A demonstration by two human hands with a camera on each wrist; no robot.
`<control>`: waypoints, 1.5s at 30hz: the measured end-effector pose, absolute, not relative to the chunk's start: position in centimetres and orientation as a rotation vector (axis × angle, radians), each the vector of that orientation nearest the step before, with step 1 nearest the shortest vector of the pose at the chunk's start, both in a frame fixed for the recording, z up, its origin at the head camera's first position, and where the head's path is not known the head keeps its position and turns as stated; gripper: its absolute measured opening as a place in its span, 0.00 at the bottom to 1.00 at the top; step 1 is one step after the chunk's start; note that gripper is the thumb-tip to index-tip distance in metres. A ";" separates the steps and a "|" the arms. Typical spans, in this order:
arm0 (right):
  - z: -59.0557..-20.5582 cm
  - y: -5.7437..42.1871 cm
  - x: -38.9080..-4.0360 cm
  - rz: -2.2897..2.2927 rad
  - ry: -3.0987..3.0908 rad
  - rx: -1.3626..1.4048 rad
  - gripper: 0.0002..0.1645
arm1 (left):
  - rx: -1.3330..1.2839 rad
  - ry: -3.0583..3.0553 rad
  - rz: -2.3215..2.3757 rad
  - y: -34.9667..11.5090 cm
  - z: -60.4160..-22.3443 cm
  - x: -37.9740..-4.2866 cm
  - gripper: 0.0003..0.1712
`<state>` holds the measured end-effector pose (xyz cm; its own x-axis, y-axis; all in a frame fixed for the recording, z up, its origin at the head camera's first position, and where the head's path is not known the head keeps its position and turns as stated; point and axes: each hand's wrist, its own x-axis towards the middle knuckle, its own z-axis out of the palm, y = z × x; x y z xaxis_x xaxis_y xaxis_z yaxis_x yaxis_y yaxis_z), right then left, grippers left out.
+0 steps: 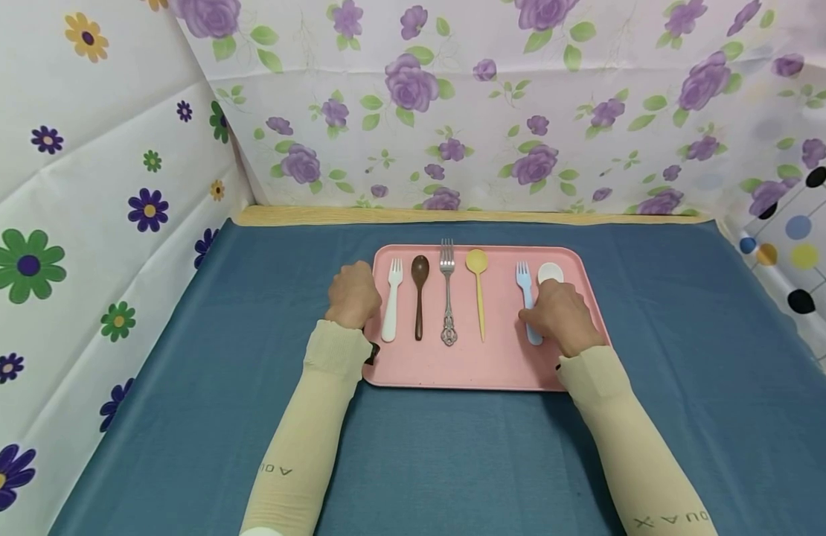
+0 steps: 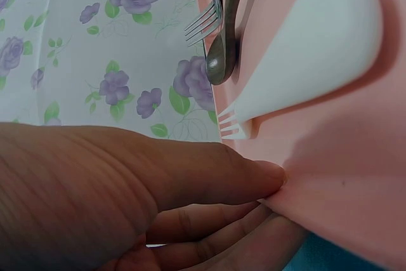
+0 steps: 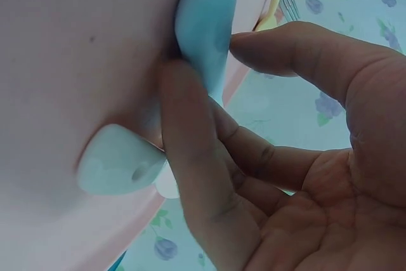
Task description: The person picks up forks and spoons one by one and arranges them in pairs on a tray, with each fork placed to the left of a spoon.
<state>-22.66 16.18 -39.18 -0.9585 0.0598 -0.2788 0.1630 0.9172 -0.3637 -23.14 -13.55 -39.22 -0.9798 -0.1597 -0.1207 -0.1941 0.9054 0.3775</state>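
My left hand (image 1: 354, 296) grips the left rim of a pink tray (image 1: 480, 370), thumb on top and fingers below in the left wrist view. Closest to it is a white fork (image 1: 391, 301). Over the tray's right part, my right hand (image 1: 562, 318) pinches the handle of a light blue fork (image 3: 209, 23) between thumb and index finger. Beside that hand lies a white spoon (image 1: 550, 271), its handle largely hidden in the head view. In the tray's middle are a dark brown spoon (image 1: 420, 277), an ornate metal fork (image 1: 448, 290) and a yellow spoon (image 1: 477, 262).
A blue cloth (image 1: 453, 461) covers the table under the tray, with a wooden edge strip (image 1: 413, 217) at the back. A purple-flowered sheet (image 1: 359, 134) hangs behind, and patterned sheets stand at the left and right sides.
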 end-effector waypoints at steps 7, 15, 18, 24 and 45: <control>-39.1 16.2 -22.5 -0.557 2.870 0.143 0.16 | -0.294 2.978 0.609 -13.4 -39.1 -23.2 0.05; -39.2 16.2 -22.6 -0.605 2.944 0.074 0.16 | -0.269 2.986 0.605 -13.5 -39.1 -23.3 0.04; -39.2 16.0 -22.7 -0.641 2.945 0.044 0.15 | -0.258 2.989 0.599 -13.6 -39.0 -23.3 0.04; -39.2 15.6 -22.8 -0.647 2.940 0.003 0.14 | -0.260 2.983 0.585 -13.7 -39.0 -23.2 0.06; -39.5 12.9 -23.8 -0.701 2.872 -0.042 0.12 | -0.253 2.985 0.613 -13.7 -39.2 -23.2 0.06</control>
<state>-23.79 12.87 -39.52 -0.9826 -0.0709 -0.1718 0.0162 0.8882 -0.4591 -23.15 -13.74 -39.17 -0.9829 -0.1443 -0.1148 -0.1778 0.9063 0.3835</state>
